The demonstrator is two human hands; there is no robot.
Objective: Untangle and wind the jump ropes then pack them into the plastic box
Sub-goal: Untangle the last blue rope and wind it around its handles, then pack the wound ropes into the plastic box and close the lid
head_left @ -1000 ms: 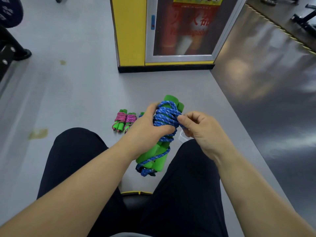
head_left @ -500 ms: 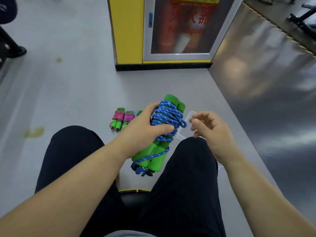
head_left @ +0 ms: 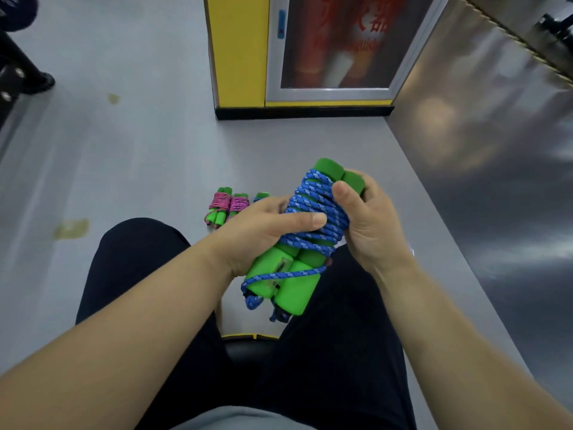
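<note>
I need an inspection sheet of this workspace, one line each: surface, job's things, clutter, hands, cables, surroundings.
Surface: grey floor, with a yellowish stain.
Job's things: blue jump rope wound round green handles, held above the lap; pink wound ropes on the floor.
Clutter: nothing seen.
Hands: left hand and right hand both grip the blue jump rope.
Cables: nothing seen.
Surroundings: yellow cabinet with glass door; dark shoe far left.
</note>
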